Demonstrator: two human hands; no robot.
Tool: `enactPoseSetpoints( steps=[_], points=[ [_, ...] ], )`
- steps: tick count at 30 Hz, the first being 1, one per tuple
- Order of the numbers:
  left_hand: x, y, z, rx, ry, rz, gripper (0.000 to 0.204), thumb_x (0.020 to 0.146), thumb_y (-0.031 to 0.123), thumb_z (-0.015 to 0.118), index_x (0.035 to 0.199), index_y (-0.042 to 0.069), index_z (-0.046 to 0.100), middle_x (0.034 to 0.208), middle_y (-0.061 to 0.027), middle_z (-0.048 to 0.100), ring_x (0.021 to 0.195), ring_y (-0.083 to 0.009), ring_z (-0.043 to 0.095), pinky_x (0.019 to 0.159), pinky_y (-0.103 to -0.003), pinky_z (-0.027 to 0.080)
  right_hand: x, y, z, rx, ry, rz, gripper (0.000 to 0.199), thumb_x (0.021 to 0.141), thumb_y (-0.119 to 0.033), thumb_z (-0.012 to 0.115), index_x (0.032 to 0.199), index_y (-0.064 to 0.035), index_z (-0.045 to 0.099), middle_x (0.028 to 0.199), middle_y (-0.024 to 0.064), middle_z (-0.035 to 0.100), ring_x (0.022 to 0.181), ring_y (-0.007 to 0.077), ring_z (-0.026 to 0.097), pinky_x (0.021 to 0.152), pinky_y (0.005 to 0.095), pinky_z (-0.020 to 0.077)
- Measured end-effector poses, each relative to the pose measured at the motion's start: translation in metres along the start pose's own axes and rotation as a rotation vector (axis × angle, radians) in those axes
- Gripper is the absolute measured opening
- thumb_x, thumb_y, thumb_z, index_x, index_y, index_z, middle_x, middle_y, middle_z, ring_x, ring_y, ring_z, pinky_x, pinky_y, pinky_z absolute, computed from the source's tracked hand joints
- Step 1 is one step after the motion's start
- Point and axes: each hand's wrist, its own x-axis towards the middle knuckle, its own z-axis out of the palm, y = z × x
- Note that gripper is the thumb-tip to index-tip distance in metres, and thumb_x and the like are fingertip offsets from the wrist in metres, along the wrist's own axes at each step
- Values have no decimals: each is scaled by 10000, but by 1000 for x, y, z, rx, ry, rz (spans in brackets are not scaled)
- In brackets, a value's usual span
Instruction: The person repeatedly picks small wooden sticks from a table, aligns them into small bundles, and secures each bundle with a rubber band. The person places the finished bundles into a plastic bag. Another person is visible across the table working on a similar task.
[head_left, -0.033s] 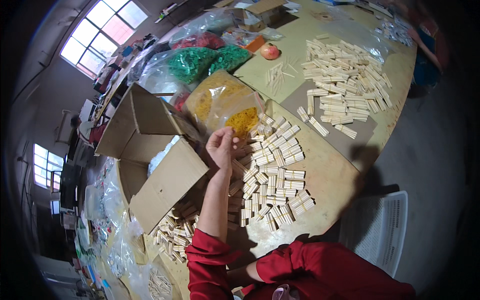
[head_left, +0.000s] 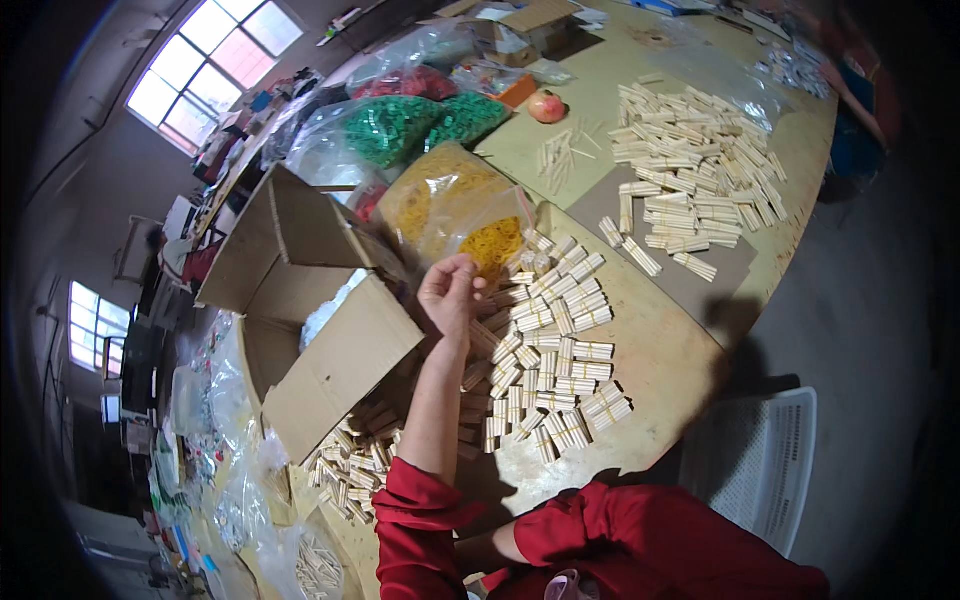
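Open cardboard box [head_left: 300, 330] at left on bench [head_left: 670, 360]. Left hand [head_left: 450, 292] raised beside box, fingers curled together over bag of yellow rubber bands [head_left: 462, 208]. Bundled wooden sticks [head_left: 550, 350] just right. Right hand tucked low, grip indiscernible.

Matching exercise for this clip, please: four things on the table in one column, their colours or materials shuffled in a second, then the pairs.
1. open box
2. round fruit
3. bag of elastic bands
4. banded stick bundles

a. yellow
b. pale wood
c. brown cardboard
d. red

Pairs: 1-c, 2-d, 3-a, 4-b
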Motion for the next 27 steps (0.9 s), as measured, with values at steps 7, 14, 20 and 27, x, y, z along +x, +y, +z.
enactPoseSetpoints(
  steps=[7, 14, 20, 27],
  points=[
    [-55, 63, 24, 724, -416, 711, 83, 879, -38, 620, 943, 11, 600, 872, -55, 609, 849, -134, 596, 696, -250, 491, 14, -4, 12, -56, 2, 47, 165, 928, -176, 602, 912, -14, 630, 791, 38, 638, 835, 180, 615, 765, 319, 495],
    [-135, 131, -29, 454, -210, 307, 93, 881, -1, 635, 973, -6, 642, 881, -72, 636, 779, -120, 616, 663, -235, 502, 46, -21, 8, -79, 251, 37, 164, 928, -174, 604, 918, -13, 633, 793, 35, 639, 838, 179, 615, 767, 317, 496],
    [-226, 157, -142, 562, 136, 236, 94, 896, -20, 605, 977, 0, 648, 887, -36, 627, 763, -74, 578, 671, -213, 482, 53, -25, -32, 235, 702, 1, 163, 928, -173, 605, 923, -12, 636, 795, 32, 640, 841, 178, 615, 769, 316, 496],
    [-326, 107, -206, 155, 595, 158, 87, 918, 48, 629, 998, 28, 657, 878, -15, 660, 732, -50, 550, 651, -198, 445, 35, -73, -49, 796, 565, -40, 268, 898, -191, 702, 1094, -33, 610, 670, -64, 500, 503, 6, 395, 430, 183, 294]
  ],
)
